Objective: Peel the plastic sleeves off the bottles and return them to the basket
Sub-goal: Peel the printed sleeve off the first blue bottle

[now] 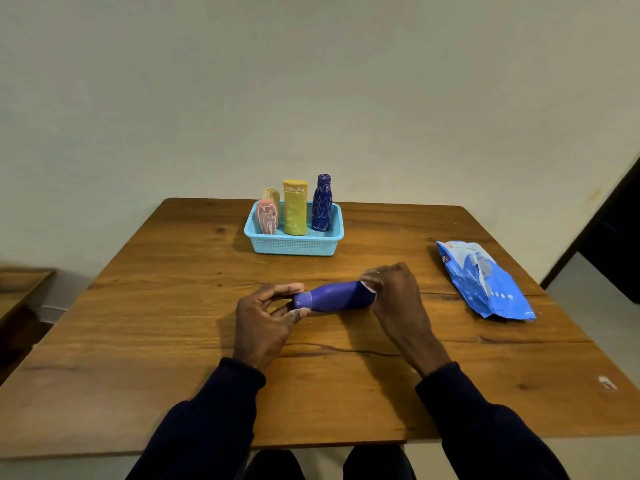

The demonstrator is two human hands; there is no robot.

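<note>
A purple bottle point(335, 296) lies sideways just above the wooden table, held between both hands. My left hand point(264, 318) pinches its narrow cap end. My right hand point(394, 299) grips the wide base end, where a bit of clear plastic sleeve point(367, 285) shows at the fingers. Behind them stands a light blue basket point(294, 244) holding several wrapped bottles: a dark blue bottle point(322, 204), a yellow bottle point(295, 207), a pink bottle point(266, 216) and a pale orange bottle point(272, 195) behind the pink one.
A blue and white plastic bag point(485, 280) lies on the table point(173, 323) at the right. A white scrap point(606, 382) sits near the table's right edge. A second wooden surface point(20, 289) stands off to the left.
</note>
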